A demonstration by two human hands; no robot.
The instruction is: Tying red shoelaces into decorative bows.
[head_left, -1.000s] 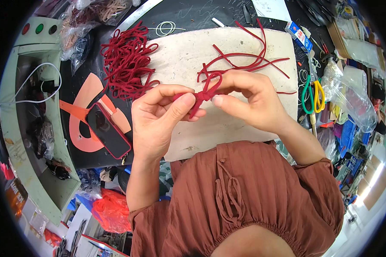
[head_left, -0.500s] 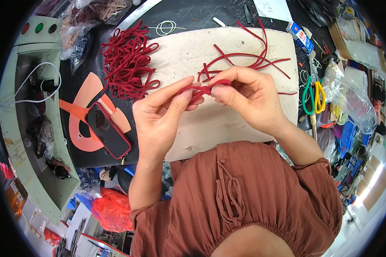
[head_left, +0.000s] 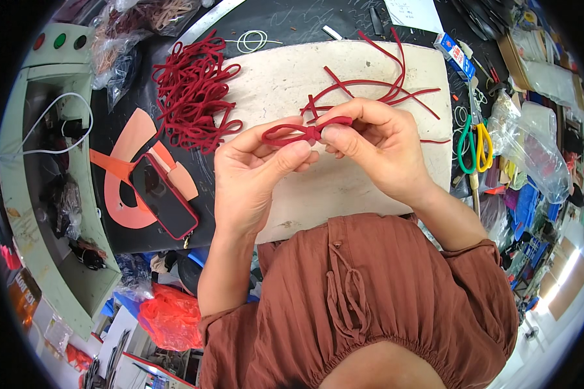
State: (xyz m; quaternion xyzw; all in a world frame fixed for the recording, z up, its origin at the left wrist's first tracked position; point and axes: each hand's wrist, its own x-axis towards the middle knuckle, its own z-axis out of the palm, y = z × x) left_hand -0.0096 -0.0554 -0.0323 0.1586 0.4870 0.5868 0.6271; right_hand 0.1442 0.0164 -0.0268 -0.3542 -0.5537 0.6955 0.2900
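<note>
Between my two hands, above the pale board (head_left: 344,188), is a dark red cord bow (head_left: 285,135) with a knot at its middle. My left hand (head_left: 256,165) is closed, thumb and fingers pinching the bow near the knot, and one loop sticks out past the fingertips. On the knot's other side, my right hand (head_left: 376,146) pinches the bow's right part between thumb and forefinger. Loose lengths of red cord (head_left: 396,87) lie on the board beyond my hands. A heap of looped red cords (head_left: 191,97) sits at the board's left edge.
Left of the board lie a phone (head_left: 165,198) and curved orange-pink pieces (head_left: 120,194) on the black table. Scissors with green and yellow handles (head_left: 475,149) lie to the right, below a blue and white box (head_left: 455,55). A thin white cord coil (head_left: 252,42) rests at the back.
My left hand has shifted right along the bow toward the knot, so the left loop now shows open beyond the fingers. My right hand has barely moved.
</note>
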